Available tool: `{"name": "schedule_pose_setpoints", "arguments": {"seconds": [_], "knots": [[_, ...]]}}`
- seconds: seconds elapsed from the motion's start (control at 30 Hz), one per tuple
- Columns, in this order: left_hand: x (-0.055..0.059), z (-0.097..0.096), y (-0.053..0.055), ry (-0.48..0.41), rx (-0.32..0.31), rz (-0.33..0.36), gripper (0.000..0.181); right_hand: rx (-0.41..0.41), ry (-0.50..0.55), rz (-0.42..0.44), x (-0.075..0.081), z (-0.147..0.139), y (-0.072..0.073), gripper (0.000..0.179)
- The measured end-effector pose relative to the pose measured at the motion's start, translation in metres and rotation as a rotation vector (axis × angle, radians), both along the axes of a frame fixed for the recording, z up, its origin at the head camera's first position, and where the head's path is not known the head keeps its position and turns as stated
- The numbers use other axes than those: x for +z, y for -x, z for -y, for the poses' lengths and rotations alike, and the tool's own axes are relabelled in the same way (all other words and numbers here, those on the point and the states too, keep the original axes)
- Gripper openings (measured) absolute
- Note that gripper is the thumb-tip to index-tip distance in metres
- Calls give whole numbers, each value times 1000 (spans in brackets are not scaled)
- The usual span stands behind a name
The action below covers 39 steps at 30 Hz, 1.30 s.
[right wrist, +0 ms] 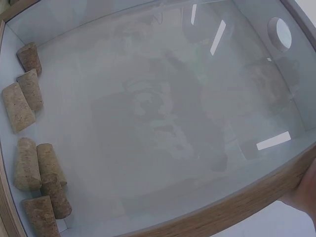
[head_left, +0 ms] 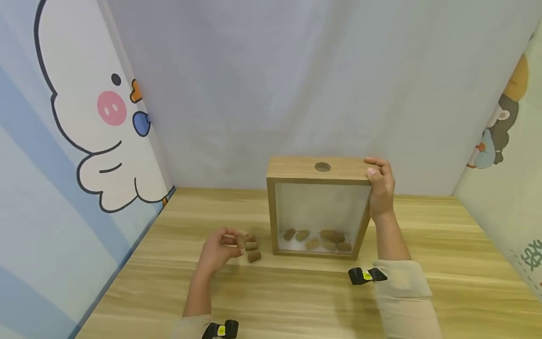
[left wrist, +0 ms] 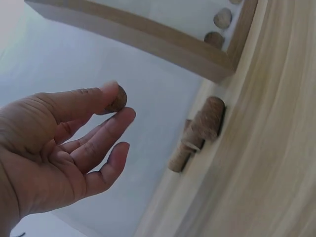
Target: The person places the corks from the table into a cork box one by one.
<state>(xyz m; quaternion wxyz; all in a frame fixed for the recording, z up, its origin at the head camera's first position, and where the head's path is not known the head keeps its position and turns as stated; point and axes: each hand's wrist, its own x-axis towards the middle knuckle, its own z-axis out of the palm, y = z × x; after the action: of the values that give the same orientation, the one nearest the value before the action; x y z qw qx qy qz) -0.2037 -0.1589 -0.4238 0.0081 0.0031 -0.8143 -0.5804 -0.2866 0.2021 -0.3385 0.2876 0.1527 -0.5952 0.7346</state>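
My left hand [head_left: 215,253] pinches a cork [left wrist: 117,101] between thumb and fingertips, raised over the table in the left wrist view. Just beyond it lie several loose corks [head_left: 254,257], close together beside the box. The upright wooden box [head_left: 292,167] has a clear front and a round hole [head_left: 322,167] in its top. Several corks [right wrist: 25,163] lie along the bottom inside. At the box's top right corner, my right hand [head_left: 382,192] grips the frame, thumb over the top edge; most of this hand is out of the right wrist view.
The box stands on a wood-grain table [head_left: 296,301]. Behind the table hangs a pale curtain [head_left: 220,94]. Cartoon-printed panels enclose the left and right sides, with a large white figure [head_left: 80,103] on the left one. Both wrists wear black straps.
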Motion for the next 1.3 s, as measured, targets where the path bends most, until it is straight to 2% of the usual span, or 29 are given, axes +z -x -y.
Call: {"name": "schedule_pose_setpoints", "arguments": {"seconds": [0.33, 0.57, 0.67, 0.83, 0.9, 1.13, 1.3], "knots": [[18, -22, -9, -47, -83, -97, 38, -13, -15, -2, 3, 0, -1, 28], [31, -38, -10, -36, -117, -212, 37, -17, -15, -2, 4, -2, -4, 28], [43, -43, -13, -66, -126, -237, 38, -14, -18, -3, 5, -2, -4, 28], [71, -50, -24, -159, -135, -247, 39, -10, -20, 2, 4, -1, -4, 28], [76, -50, -24, -191, -137, -258, 38, -5, -20, 8, 3, -1, -5, 28], [78, -48, -7, -290, -106, -310, 35, 4, -10, 16, -3, -1, -7, 27], [96, -50, 3, -327, -52, -399, 39, 4, -6, -6, 1, 0, -4, 28]]}}
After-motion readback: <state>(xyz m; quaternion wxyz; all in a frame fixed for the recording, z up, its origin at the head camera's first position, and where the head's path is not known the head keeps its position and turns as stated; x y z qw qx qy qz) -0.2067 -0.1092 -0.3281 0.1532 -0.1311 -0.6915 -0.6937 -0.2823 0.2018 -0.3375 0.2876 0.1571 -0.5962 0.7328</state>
